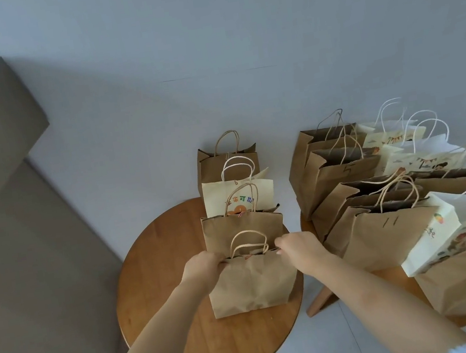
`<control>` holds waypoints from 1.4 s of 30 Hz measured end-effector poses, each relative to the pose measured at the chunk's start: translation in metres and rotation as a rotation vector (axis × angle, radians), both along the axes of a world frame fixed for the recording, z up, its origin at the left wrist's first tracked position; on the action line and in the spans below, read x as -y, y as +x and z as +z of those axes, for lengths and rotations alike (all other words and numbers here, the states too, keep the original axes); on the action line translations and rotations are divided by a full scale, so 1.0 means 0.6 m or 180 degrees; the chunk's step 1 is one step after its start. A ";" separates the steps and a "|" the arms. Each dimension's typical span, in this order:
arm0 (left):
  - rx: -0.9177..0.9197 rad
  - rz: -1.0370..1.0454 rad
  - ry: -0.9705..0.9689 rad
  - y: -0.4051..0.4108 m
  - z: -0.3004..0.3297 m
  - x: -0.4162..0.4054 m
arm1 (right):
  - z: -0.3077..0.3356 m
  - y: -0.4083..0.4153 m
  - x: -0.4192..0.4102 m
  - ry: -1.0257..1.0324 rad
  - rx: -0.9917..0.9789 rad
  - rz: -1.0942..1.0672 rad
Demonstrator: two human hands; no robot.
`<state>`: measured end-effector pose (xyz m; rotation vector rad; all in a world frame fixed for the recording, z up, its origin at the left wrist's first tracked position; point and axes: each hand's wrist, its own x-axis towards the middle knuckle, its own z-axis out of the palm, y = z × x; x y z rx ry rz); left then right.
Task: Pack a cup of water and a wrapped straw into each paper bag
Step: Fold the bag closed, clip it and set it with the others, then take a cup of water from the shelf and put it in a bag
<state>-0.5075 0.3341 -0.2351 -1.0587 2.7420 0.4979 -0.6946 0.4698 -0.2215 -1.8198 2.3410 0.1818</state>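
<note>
Kraft-brown paper makes up the near bag (252,282), which stands on the round wooden table (156,278) at the front of a single-file row of four. Both hands are clamped on its top edge: the left hand (201,267) pinches the rim at the left corner, the right hand (298,245) at the right, the two held well apart with the twisted-paper handles between them. That grip looks meant to pull the mouth flat or to square the bag in line — whether it is being opened or closed I cannot tell. No cup and no wrapped straw can be seen anywhere; if they are in a bag, the paper hides them. Behind the near bag stand a second brown bag (242,229), then a cream bag (239,195) and a far brown bag (225,162), each touching or nearly touching the next, which reads as a queue of finished work kept apart from the rest. On a second table (391,275) to the right, a crowd of bags (380,199) leans together with mouths gaping, probably the stock waiting to be filled. As for writing: the cream bag carries coloured Chinese characters over an orange shape, of which "可" seems legible; one open brown bag is hand-marked "5" and another "11" — likely a count. A white bag (432,225) at the right edge bears a small fruit-like logo and cartoon figures, the lettering too small to read.
</note>
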 end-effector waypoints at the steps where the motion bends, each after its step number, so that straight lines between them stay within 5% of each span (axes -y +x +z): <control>1: 0.0001 0.0041 0.0013 -0.001 -0.004 0.001 | -0.004 -0.001 -0.001 -0.0017 0.0037 -0.0020; 14: -0.0079 0.0163 0.0046 0.003 0.007 -0.008 | 0.014 0.002 -0.013 0.0039 0.0175 0.0008; 24: -0.0359 0.0275 -0.0455 0.041 0.081 -0.038 | 0.107 0.027 -0.039 -0.0542 -0.0043 -0.0149; 42: -0.0428 0.0939 -0.1459 0.301 0.296 -0.079 | 0.286 0.337 0.083 -0.1050 0.0093 0.1086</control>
